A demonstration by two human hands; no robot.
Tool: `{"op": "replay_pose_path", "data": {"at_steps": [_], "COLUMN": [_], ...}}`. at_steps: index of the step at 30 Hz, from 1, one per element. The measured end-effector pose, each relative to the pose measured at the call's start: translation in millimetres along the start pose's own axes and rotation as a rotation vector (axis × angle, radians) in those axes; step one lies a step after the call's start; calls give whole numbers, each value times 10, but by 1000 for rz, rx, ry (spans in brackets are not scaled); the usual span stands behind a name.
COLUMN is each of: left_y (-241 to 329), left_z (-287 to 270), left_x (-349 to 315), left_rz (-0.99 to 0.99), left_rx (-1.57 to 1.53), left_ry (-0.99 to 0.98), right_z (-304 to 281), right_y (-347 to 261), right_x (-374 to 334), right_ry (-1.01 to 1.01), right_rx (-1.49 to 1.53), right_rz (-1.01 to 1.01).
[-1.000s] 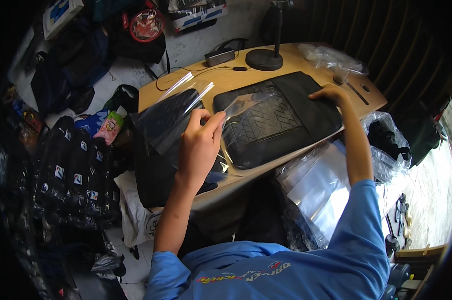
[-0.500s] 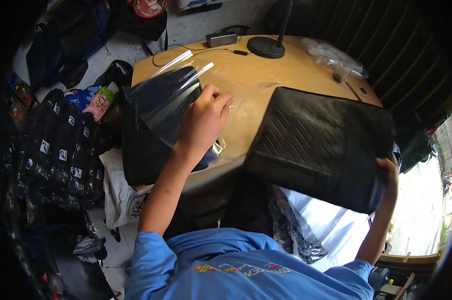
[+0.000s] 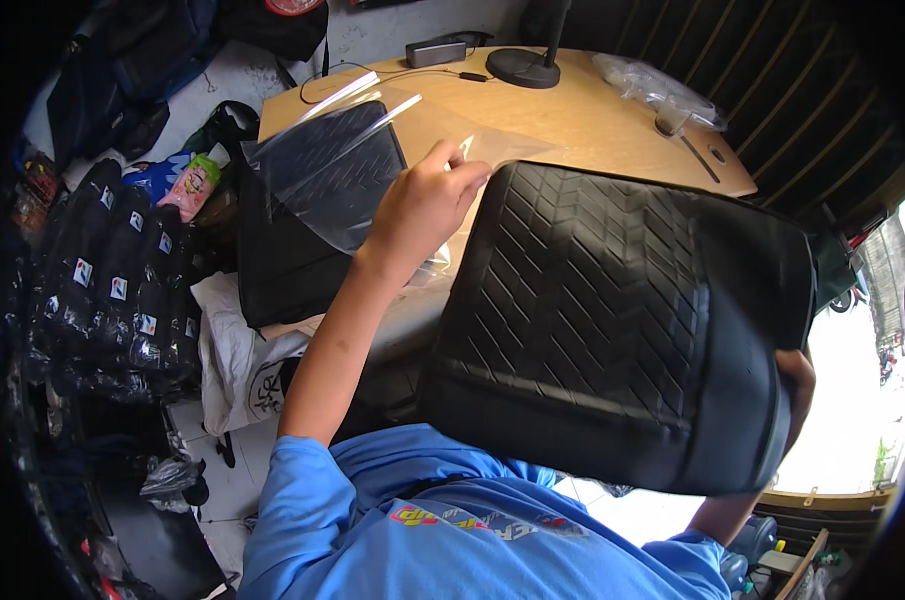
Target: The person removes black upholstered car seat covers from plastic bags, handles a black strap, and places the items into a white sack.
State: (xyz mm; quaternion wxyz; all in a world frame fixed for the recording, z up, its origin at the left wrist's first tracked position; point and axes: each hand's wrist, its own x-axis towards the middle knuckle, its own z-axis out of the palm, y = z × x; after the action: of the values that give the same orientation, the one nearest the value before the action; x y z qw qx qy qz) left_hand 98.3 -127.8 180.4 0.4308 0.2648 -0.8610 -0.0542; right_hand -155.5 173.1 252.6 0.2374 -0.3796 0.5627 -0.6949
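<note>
My right hand [image 3: 798,390] grips the right side of a black bag [image 3: 592,310] with chevron grooves pressed into its panel. Held up tilted, the bag hangs over the near right side of the table and hides part of that hand. My left hand [image 3: 427,205] is closed, thumb against fingers, pinching a clear plastic bag [image 3: 502,150] near the black bag's upper left corner. Left of that hand, clear plastic sleeves [image 3: 337,165] with white top strips lie over another black bag [image 3: 297,255] at the table's left edge.
The wooden table [image 3: 562,115] bears a round black stand base [image 3: 523,68], a small dark box [image 3: 436,53] with a cable and crumpled clear plastic [image 3: 662,90]. Several plastic-wrapped black items [image 3: 117,280] are stacked at the left. A white cloth bag [image 3: 237,350] hangs beside the table.
My right hand has brought the black bag nearer and up to the left, beside my left hand. My left hand has shifted slightly right, still pinching. The view has tilted a little.
</note>
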Motion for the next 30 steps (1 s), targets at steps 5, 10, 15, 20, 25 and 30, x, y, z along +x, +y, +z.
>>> {"op": "replay_pose_path", "data": {"at_steps": [5,10,15,20,25,30], "left_y": [-20,-7,16,32,46,163], "left_z": [-78,-124,-206,-294,-377,-307], "left_x": [-46,-58,-98,-289,-426,-475], "left_rz": [29,57,40,-127,-359,-427], "left_rx": [4,-29,-75,-200,-30,104], "left_ry": [-127,-173,-218,-285,-104,-133], "right_z": [-108,-206,-92,-271,-256,-250], "right_y": [449,827,770,916,1034,978], "right_x": [202,381,448,446,402,368], "right_ry": [16,204,175,54,182,213], "right_rx": [51,98,435,444,381,407], "right_rz": [55,180,375,416,379,422]}}
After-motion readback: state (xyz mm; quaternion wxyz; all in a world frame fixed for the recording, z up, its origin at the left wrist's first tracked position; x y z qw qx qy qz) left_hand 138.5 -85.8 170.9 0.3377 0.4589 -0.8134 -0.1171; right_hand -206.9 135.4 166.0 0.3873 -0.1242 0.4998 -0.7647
